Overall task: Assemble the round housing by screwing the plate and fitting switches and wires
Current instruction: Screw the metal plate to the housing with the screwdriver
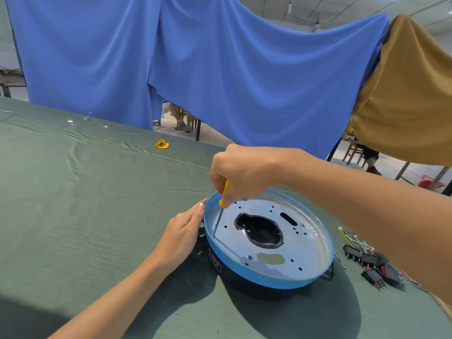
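Single view: wide-angle camera on person's head, edges bowed. Faces forward and down over green-covered table (85, 216). Close range: forearms enter from bottom and right edge; right hand (244, 172) gripping screwdriver (224, 203) near centre, round housing (269, 281) just below. Farther off, blue cloth (220, 81) fills upper frame, ochre cloth (411, 106) at upper right, ceiling strip above.

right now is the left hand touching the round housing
Touching. The head view shows the left hand laid flat against the left side of the round housing, with no gap visible between them.
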Demonstrator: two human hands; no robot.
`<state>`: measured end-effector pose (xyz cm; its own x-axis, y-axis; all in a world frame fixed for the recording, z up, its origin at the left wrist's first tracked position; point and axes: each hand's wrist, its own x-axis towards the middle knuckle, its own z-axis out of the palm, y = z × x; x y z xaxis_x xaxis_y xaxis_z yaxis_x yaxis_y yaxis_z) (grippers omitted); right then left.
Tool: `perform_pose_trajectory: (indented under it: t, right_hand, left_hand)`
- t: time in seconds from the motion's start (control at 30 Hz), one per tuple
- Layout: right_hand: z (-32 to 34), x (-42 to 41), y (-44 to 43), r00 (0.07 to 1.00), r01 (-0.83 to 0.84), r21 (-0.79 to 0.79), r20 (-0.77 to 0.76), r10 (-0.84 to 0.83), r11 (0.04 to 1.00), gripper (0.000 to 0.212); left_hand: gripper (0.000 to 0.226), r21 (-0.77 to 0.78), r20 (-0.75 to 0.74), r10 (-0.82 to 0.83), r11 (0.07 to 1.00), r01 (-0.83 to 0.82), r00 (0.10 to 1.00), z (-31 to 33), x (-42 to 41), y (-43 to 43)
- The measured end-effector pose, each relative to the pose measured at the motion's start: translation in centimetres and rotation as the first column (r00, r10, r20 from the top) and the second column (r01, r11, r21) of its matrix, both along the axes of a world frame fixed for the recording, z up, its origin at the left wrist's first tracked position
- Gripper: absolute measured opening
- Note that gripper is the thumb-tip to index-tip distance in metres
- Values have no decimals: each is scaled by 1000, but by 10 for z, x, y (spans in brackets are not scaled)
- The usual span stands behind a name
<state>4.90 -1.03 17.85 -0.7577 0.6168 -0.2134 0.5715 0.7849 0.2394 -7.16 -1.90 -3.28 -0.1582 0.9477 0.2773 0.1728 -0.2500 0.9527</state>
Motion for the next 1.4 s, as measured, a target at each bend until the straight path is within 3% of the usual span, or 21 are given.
perform_pose_trajectory:
  t: [0.17,0.37,0.47,0.6,0.7,1.0,1.17,1.3,1.4]
  right_hand:
    - [-6,-1,-3,998,-48,47,31,47,998,30]
    - [-11,-2,1,993,111,-36,28,-110,993,29]
    - [-3,2,-1,994,76,-51,78,-72,996,34]
    - [3,4,-2,996,-79,17,34,79,997,10]
    - [1,3,-1,993,-115,50,-9,115,992,7]
    - [-10,0,4,999,-7,36,36,6,999,50]
    - [1,5,3,996,-26,1,80,26,1000,33]
    - [6,3,2,996,-82,-22,45,83,996,4]
    - [2,4,-1,997,-75,2,24,74,997,15]
  left_hand:
    - [44,-1,-26,21,1000,-21,999,1,1,-1]
    - [48,5,-28,27,1000,-26,999,0,-1,0]
    - [46,19,-34,12,1000,-11,999,0,0,0]
    - [45,36,-41,22,999,-20,999,0,1,-1]
    - [45,41,-27,21,999,-20,999,0,1,0]
    - [52,28,-2,6,1000,-6,1000,-4,-2,3]
    - [50,22,-12,15,1000,-15,1000,-3,-1,2]
    - [49,20,2,21,1000,-21,1000,-3,0,3]
    - [50,15,-6,36,999,-36,999,-4,0,4]
